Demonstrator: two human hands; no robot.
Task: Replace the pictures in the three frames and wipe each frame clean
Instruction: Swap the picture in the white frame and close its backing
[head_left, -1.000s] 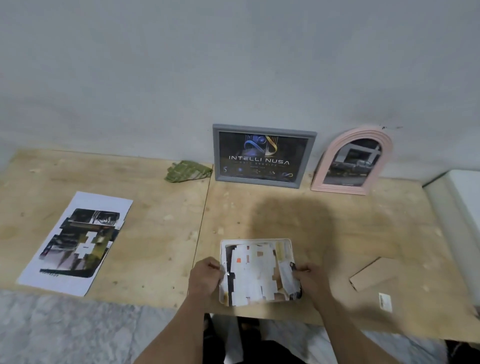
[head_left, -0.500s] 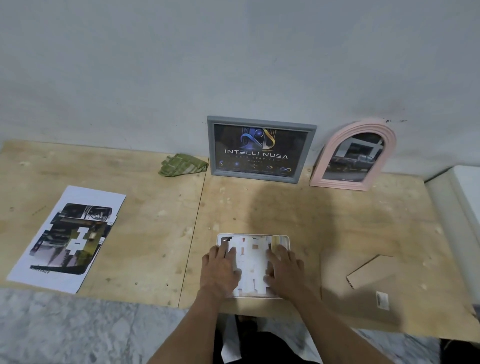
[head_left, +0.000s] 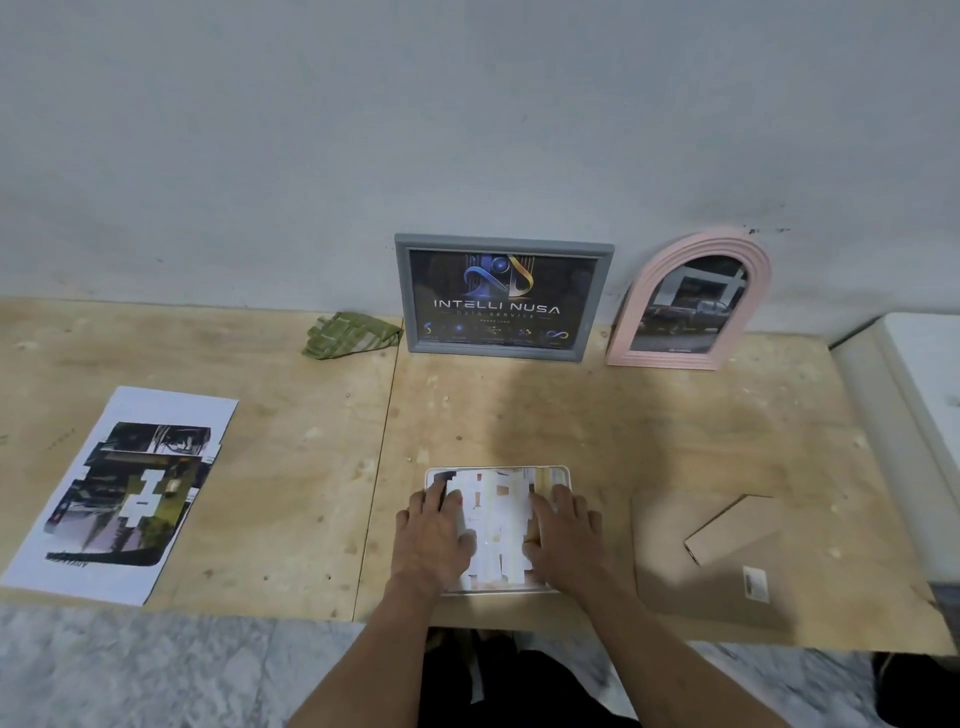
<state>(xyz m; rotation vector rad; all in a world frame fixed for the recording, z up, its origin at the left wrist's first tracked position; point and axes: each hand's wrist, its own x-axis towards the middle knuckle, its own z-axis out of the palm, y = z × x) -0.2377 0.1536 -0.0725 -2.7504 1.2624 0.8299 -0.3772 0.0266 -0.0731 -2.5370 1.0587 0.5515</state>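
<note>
The white frame (head_left: 497, 472) is lying flat near the front edge of the desk (head_left: 291, 467), and we are pressing it with both hands. Our left hand (head_left: 434, 535) is lying flat, fingers straight, on its left half; our right hand (head_left: 563, 535) is lying likewise on its right half. Behind, the grey frame (head_left: 503, 244) and pink arched frame (head_left: 758, 291) are leaning against the wall.

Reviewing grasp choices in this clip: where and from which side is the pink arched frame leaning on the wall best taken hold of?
Probably by its straight side edges, low down, one hand on each, coming from the front. The pink arched frame stands leaning back against the wall, so its back is hard to reach, and the curved top offers a less steady hold. The grey frame stands close on one side, so mind that gap.
</note>
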